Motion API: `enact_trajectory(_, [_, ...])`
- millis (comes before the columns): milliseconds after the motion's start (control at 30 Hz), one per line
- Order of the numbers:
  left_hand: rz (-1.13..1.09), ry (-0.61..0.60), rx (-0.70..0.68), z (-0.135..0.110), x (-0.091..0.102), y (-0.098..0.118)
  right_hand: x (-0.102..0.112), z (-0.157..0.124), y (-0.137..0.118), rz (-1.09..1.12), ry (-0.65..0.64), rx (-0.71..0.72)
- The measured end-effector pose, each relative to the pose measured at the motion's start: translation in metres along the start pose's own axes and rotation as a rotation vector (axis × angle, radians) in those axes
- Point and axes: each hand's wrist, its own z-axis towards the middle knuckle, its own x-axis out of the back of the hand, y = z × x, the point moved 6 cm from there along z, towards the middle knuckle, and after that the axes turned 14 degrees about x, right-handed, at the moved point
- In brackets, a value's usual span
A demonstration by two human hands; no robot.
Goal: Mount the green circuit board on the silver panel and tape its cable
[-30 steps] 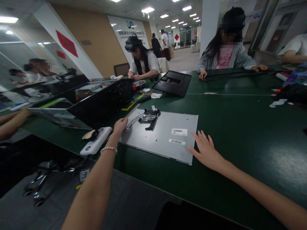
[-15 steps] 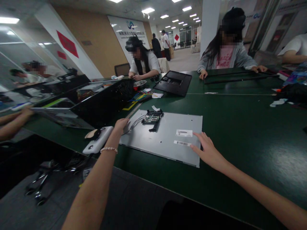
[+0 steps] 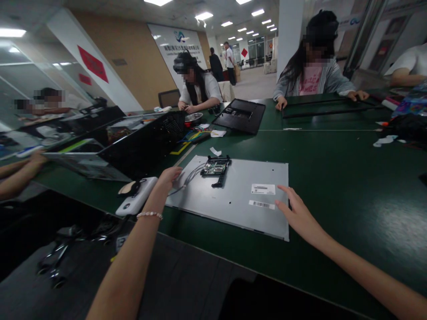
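A grey metal display panel (image 3: 233, 195) lies flat on the green table (image 3: 350, 186), with a small circuit board (image 3: 215, 166) and thin cables (image 3: 190, 178) at its far left. My left hand (image 3: 167, 178) rests on the panel's left edge beside the cables, fingers curled down. My right hand (image 3: 298, 213) lies flat and open on the panel's right near corner, next to two white labels (image 3: 263, 190).
A white device (image 3: 136, 202) lies at the table edge by my left wrist. A black back cover (image 3: 143, 142) leans at the left, another black cover (image 3: 242, 114) lies farther off. Other people sit at the table's far side; someone's arm (image 3: 16, 171) is at left.
The panel has slid to the right across the table, with both my hands moving along with it.
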Motion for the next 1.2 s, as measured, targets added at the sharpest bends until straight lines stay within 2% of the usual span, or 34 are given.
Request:
enact_trajectory(367, [-0.038, -0.033, 0.018, -0.025, -0.01, -0.01, 0.018, -0.019, 0.017, 0.076, 0.073, -0.076])
enact_trajectory(567, [-0.016, -0.073, -0.012, -0.045, -0.018, -0.016, 0.032, -0.03, 0.022, 0.038, 0.141, -0.063])
enact_trajectory(733, [0.008, -0.122, -0.065, -0.066, -0.024, -0.023, 0.048, -0.044, 0.032, 0.03, 0.168, -0.173])
enact_trajectory(933, [0.049, -0.186, -0.099, -0.089, -0.036, -0.027, 0.07, -0.057, 0.048, 0.024, 0.192, -0.24])
enact_trajectory(1200, [0.083, -0.278, -0.119, -0.121, -0.054, -0.028, 0.093, -0.082, 0.047, -0.088, 0.244, -0.164])
